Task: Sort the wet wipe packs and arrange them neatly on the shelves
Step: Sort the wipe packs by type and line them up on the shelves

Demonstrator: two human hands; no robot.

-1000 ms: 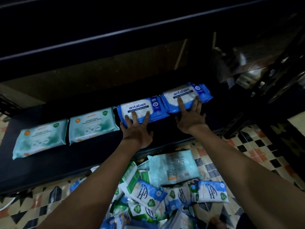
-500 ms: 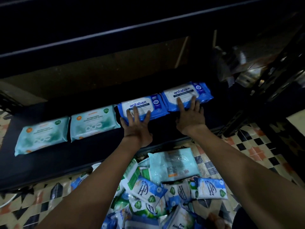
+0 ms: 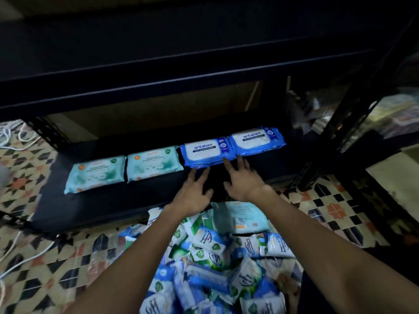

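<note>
On the black bottom shelf (image 3: 108,205) lies a row of wet wipe packs: two pale teal packs (image 3: 96,175) (image 3: 154,163) on the left and two blue antabax packs (image 3: 206,151) (image 3: 257,140) on the right. My left hand (image 3: 192,193) hovers over the shelf with straight spread fingers, its tips just short of the left blue pack's front edge. Beside it my right hand (image 3: 243,180) is spread the same way, fingertips near the seam between the two blue packs. Neither holds anything. Below my arms a pile of mixed packs (image 3: 215,257) lies on the floor.
An upper black shelf (image 3: 181,71) overhangs the row. A black upright post (image 3: 340,123) stands at the right, with cluttered goods behind it. White cables (image 3: 13,137) lie on the patterned tile floor (image 3: 68,257) at the left. One large teal pack (image 3: 242,217) tops the pile.
Both hands have drawn back off the two blue packs toward the shelf's front edge and now sit closer together. The view has shifted, so the row appears further right.
</note>
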